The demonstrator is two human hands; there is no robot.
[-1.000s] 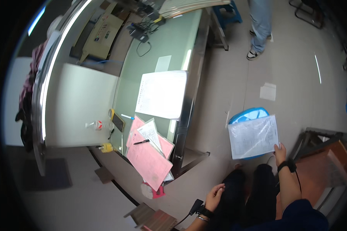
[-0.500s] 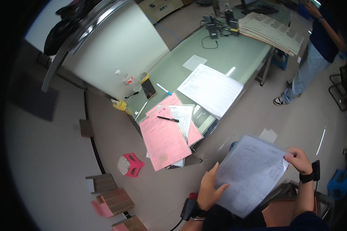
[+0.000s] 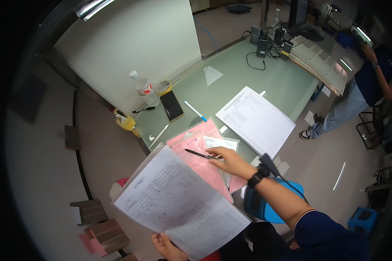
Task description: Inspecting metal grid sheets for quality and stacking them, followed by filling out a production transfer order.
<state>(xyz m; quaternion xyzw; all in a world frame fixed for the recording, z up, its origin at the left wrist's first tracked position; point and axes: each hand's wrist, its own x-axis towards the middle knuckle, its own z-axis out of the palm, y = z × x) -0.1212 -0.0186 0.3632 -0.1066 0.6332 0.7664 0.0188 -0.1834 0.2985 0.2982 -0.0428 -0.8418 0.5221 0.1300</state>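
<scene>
Held up at the lower middle is a printed form sheet in a clear plastic sleeve point(image 3: 178, 200). My left hand point(image 3: 166, 247) is closed on its lower left edge, thumb on top. Over the papers on the table, my right hand point(image 3: 233, 163) has its thumb and forefinger around one end of a black pen point(image 3: 197, 153). Beneath the pen lie pink forms in clear sleeves point(image 3: 207, 171), partly covered by the held sheet. A white form point(image 3: 222, 143) shows among them, beyond my right fingers.
On the glass-topped table point(image 3: 196, 93) are a thick paper stack point(image 3: 257, 119), phone point(image 3: 172, 105), tape roll point(image 3: 164, 87), bottle point(image 3: 143, 88) and blue-capped pen point(image 3: 195, 111). Chargers with cables point(image 3: 270, 45) stand farther back. A person point(image 3: 363, 93) stands at right. A blue stool point(image 3: 276, 200) is below my right forearm.
The sleeved sheet has moved left, now held by my left hand alone. My right hand has left its edge and reached across to the black pen. The view has shifted closer to the table.
</scene>
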